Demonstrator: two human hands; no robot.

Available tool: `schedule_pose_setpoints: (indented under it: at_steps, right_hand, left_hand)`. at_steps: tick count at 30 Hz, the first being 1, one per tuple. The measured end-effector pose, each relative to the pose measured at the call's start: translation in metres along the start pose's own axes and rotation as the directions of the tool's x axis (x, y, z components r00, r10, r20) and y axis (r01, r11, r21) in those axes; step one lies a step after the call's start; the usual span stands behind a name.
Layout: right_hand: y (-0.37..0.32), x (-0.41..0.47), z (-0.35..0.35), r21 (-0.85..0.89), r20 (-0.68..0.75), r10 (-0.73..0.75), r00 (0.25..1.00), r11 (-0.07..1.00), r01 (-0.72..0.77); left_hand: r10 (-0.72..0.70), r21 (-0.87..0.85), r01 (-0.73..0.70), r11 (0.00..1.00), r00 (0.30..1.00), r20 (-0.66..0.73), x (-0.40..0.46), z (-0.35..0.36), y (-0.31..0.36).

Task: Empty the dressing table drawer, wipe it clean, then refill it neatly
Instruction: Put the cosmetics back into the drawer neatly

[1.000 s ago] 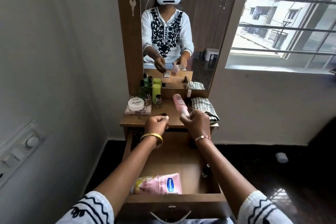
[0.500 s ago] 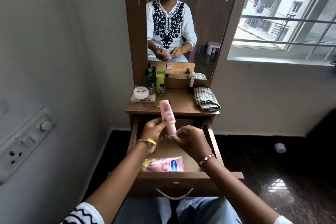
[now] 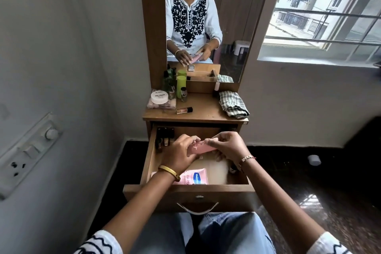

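Pink tube [image 3: 203,148] lies crosswise between my two hands, long axis running left to right, held above the far half of the open drawer [image 3: 185,190]. My left hand [image 3: 179,155] curls round its left end; the fingers [image 3: 214,141] of my right hand [image 3: 225,146] pinch the right end. Both hands sit equally close, so either could lower it. Below, near the front wall, lies a pink pouch [image 3: 194,178]; dark little bottles [image 3: 164,137] stand in the far left corner. On the worktop [image 3: 202,113] beyond, a checked cloth [image 3: 233,104] waits at right.

pink tube [image 3: 203,148] now lower and sideways between both hands [image 3: 206,150], over the open drawer [image 3: 148,163]
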State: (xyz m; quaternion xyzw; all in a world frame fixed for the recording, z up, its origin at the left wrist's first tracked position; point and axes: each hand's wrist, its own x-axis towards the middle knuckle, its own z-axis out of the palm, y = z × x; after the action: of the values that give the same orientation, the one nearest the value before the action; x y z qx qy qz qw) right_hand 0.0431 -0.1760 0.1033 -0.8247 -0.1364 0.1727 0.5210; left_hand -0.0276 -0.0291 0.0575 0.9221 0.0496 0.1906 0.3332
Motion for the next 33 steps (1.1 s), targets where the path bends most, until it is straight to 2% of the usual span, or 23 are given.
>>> schedule_pose_setpoints:
  at_steps: [3, 8, 10, 11, 12, 13, 14, 15, 16, 19, 22, 26, 30, 33]
  right_hand:
    - [0.011, -0.002, 0.000, 0.047, 0.051, 0.009, 0.999, 0.999, -0.011]
    - [0.027, -0.003, -0.010, 0.120, 0.151, 0.082, 0.985, 0.988, -0.101]
    - [0.029, -0.005, -0.012, 0.023, 0.182, 0.076, 0.980, 0.996, -0.082]
    - [0.028, -0.007, -0.013, -0.116, 0.186, 0.053, 0.981, 0.993, -0.032]
    - [0.026, -0.007, -0.015, -0.333, 0.185, 0.006, 0.983, 0.941, 0.057]
    - [0.025, -0.005, -0.016, -0.555, 0.201, -0.051, 0.978, 0.817, 0.156]
    - [0.022, -0.004, -0.015, -0.704, 0.230, -0.097, 0.968, 0.671, 0.235]
    - [0.019, -0.004, -0.014, -0.774, 0.271, -0.120, 0.955, 0.562, 0.290]
    - [0.017, -0.003, -0.011, -0.802, 0.312, -0.123, 0.942, 0.498, 0.330]
    - [0.016, 0.003, 0.001, -0.825, 0.399, -0.095, 0.912, 0.398, 0.402]
    - [0.019, 0.007, 0.006, -0.817, 0.407, -0.048, 0.912, 0.427, 0.387]
    - [0.023, 0.013, 0.010, -0.734, 0.432, -0.001, 0.902, 0.580, 0.353]
    - [0.023, 0.017, 0.013, -0.720, 0.453, 0.017, 0.891, 0.597, 0.354]
    - [0.024, 0.020, 0.013, -0.755, 0.434, 0.087, 0.897, 0.579, 0.309]
  left_hand:
    - [-0.012, 0.038, 0.010, 0.999, 0.999, 0.040, -0.005, 0.003, -0.005]
    - [-0.156, -0.026, 0.162, 0.986, 0.976, 0.153, -0.013, 0.000, -0.017]
    - [-0.179, -0.036, 0.187, 0.982, 0.970, 0.166, -0.016, -0.001, -0.016]
    - [-0.181, -0.031, 0.189, 0.982, 0.969, 0.171, -0.016, -0.001, -0.016]
    - [-0.178, -0.023, 0.185, 0.982, 0.968, 0.176, -0.016, 0.000, -0.015]
    - [-0.174, -0.007, 0.178, 0.984, 0.967, 0.186, -0.016, 0.000, -0.013]
    - [-0.166, 0.016, 0.166, 0.986, 0.966, 0.197, -0.015, 0.001, -0.012]
    - [-0.153, 0.038, 0.149, 0.988, 0.967, 0.205, -0.015, 0.002, -0.010]
    - [-0.142, 0.057, 0.133, 0.990, 0.967, 0.211, -0.014, 0.005, -0.009]
    - [-0.118, 0.103, 0.098, 0.990, 0.969, 0.215, -0.014, 0.011, -0.003]
    - [-0.101, 0.144, 0.068, 0.987, 0.967, 0.234, -0.014, 0.014, -0.002]
    - [-0.079, 0.214, 0.021, 0.977, 0.961, 0.266, -0.013, 0.015, -0.001]
    - [-0.084, 0.276, -0.001, 0.961, 0.951, 0.296, -0.014, 0.016, -0.001]
    - [-0.181, 0.285, 0.083, 0.955, 0.925, 0.335, -0.014, 0.019, -0.006]
